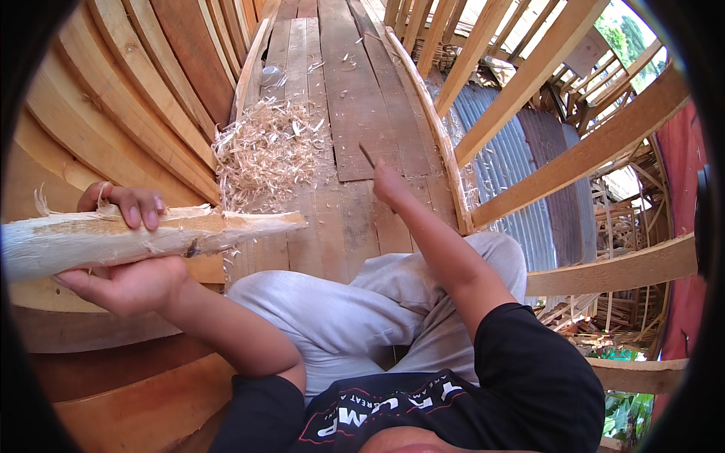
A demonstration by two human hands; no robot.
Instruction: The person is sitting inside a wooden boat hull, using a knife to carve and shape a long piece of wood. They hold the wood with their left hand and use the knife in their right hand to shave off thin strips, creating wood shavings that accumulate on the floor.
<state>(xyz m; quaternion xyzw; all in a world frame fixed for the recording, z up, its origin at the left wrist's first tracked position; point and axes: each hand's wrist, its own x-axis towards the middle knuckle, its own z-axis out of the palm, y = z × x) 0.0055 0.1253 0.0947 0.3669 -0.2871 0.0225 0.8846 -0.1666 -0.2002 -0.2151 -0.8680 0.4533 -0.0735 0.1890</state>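
My left hand (147,285) is wrapped around a pale, bark-stripped wooden pole (226,232) from below. Its fingers curl over the top and the thumb lies underneath. The pole lies sideways at the left, narrowing to a rough point at its right end, with loose curls and a dark knot on its surface. Away from the pole, over the plank floor, my right hand (390,185) is closed on a slim tool, seemingly a knife (367,155), whose thin dark blade sticks out forward. Most of its handle is hidden in my fist.
A heap of wood shavings (268,151) covers the plank floor (359,128) ahead, with a small clear round container (271,75) beyond it. Curved wooden ribs (113,98) rise at the left. Open slats (521,83) stand at the right, with corrugated metal sheets (498,174) beyond them.
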